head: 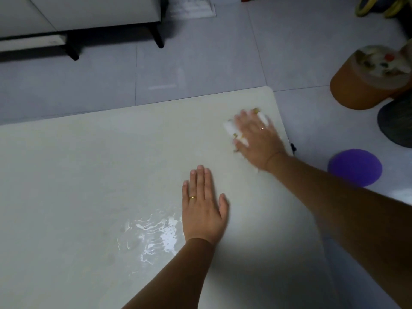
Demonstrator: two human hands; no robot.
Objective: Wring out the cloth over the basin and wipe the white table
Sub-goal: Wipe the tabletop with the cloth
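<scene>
The white table (pixel 89 175) fills the lower left of the head view. My right hand (pixel 258 137) lies flat near the table's far right corner, pressing a small white cloth (pixel 229 127) onto the surface; the cloth shows between and beside the fingers and is mostly hidden under the palm. My left hand (pixel 202 208) rests flat on the table, fingers together, holding nothing. A wet, shiny patch (pixel 153 235) lies on the table just left of my left wrist. No basin is in view.
An orange bin (pixel 361 85) with scraps stands on the grey tiled floor at the right, with a dark round mat (pixel 396 121) and a purple round object (pixel 354 167) below it. A light cabinet on black legs (pixel 89 16) stands at the back left.
</scene>
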